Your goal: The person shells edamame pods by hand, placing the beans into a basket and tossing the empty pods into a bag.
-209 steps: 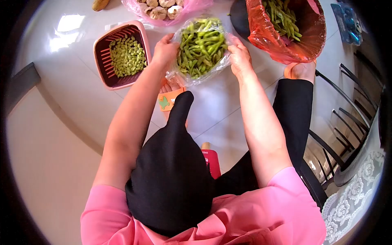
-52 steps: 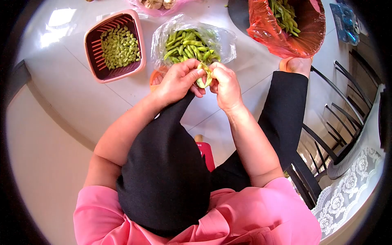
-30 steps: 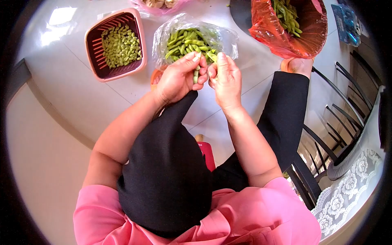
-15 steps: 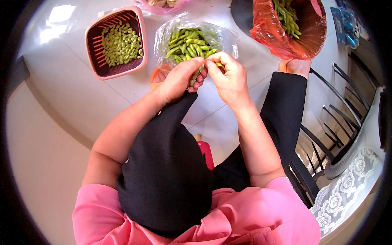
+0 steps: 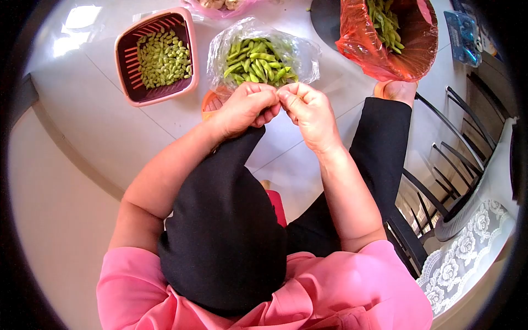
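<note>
My left hand [image 5: 253, 108] is closed, fingers curled in, above my left knee. Its fingertips meet those of my right hand [image 5: 308, 110], which is closed in a pinch. The soybean pod that showed in my left hand a moment earlier is now hidden by the fingers. Whatever my right fingertips pinch is too small to make out. Just beyond both hands, green soybean pods [image 5: 257, 61] lie heaped in an open clear plastic bag [image 5: 305, 55]. Shelled green beans [image 5: 162, 58] cover the bottom of a pink-rimmed slotted basket [image 5: 127, 91] at the far left.
A bin lined with a red bag [image 5: 360, 52] stands at the right, with green pods or hulls [image 5: 385, 27] inside. At the top is a pink bag [image 5: 231, 11] holding pale bulbs. Black metal racks [image 5: 445, 170] and a lace cloth [image 5: 462, 247] are on the right.
The pod visible between my hands is now out of sight. My left fingers have curled tighter, and my right hand has dropped slightly, its fingers drawn together against the left fingertips.
</note>
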Demonstrator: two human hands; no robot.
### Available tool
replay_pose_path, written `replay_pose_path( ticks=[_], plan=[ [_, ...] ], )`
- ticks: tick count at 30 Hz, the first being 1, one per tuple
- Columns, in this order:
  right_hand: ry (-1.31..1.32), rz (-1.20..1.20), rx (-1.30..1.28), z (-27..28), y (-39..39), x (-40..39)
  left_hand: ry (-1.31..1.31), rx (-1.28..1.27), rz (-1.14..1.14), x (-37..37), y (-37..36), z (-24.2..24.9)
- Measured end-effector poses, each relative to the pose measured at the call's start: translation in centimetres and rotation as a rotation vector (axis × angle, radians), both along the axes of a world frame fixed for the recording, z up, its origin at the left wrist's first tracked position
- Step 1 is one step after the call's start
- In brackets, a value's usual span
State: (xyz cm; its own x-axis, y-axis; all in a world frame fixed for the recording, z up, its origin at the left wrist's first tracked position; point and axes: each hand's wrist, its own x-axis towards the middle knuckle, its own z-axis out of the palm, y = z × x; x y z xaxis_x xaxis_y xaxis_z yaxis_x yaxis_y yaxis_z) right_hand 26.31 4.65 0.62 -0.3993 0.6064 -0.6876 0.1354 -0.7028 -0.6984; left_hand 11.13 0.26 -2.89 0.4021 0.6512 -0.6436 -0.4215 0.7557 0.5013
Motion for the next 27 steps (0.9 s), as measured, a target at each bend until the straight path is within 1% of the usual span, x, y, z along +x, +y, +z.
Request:
replay_pose_path(
  ticks=[2, 4, 5, 7, 8, 10, 14, 16, 17, 19, 20, 22, 23, 24, 25, 26, 27],
  plan=[
    [-0.005, 0.017, 0.048, 0.2, -0.4, -0.2, 0.036, 0.02, -0.015, 0.2, 0.0, -0.1],
    [-0.09, 0.064, 0.148, 0.4, -0.7, -0.5, 0.113, 0.011, -0.059, 0.3, 0.2, -0.2],
    [-0.088, 0.066, 0.148, 0.0, -1.0, -0.6, 0.115, 0.011, -0.057, 0.4, 0.3, -0.2],
    [-0.088, -0.013, 0.224, -1.0, -1.8, -0.7, 0.132, -0.036, -0.022, 0.6, 0.5, -0.2],
    [-0.088, -0.013, 0.223, -1.4, -2.1, -0.7, 0.133, -0.037, -0.021, 0.8, 0.5, -0.3],
    [-0.092, -0.093, 0.228, -1.6, -2.5, -1.0, 0.092, -0.11, 0.026, 0.9, 0.6, -0.3],
    [-0.067, -0.155, 0.195, -1.2, -2.7, -1.3, 0.084, -0.151, 0.033, 0.9, 0.7, -0.6],
    [-0.024, -0.165, 0.162, -1.3, -2.5, -1.1, -0.027, -0.219, 0.054, 0.9, 0.4, -1.3],
    [-0.025, -0.166, 0.162, -1.1, -2.3, -0.9, -0.028, -0.219, 0.054, 0.8, 0.2, -1.6],
    [-0.005, -0.142, 0.031, -0.2, -1.4, -0.8, -0.152, -0.19, 0.066, 0.7, 0.1, -1.5],
    [-0.005, -0.142, 0.031, -0.1, -1.1, -0.6, -0.152, -0.19, 0.066, 0.7, 0.1, -1.3],
    [-0.048, -0.142, -0.004, 0.0, -0.6, -0.2, -0.257, -0.223, 0.104, 0.7, 0.4, -0.1],
    [-0.052, -0.174, -0.01, 0.3, -0.5, -0.2, -0.257, -0.222, 0.105, 0.6, 0.4, -0.2],
    [-0.052, -0.173, -0.009, 0.2, -0.5, -0.1, -0.261, -0.154, 0.079, 0.6, 0.3, -0.4],
    [-0.126, -0.136, 0.049, 0.0, -0.5, 0.3, -0.266, -0.086, 0.054, 0.6, 0.3, -0.4],
    [-0.199, -0.099, 0.106, -0.1, -0.5, 0.6, -0.265, -0.087, 0.054, 0.6, 0.3, -0.4],
    [-0.198, -0.098, 0.104, 0.1, -0.4, 0.8, -0.222, -0.093, 0.016, 0.8, 0.4, -0.2]
  ],
)
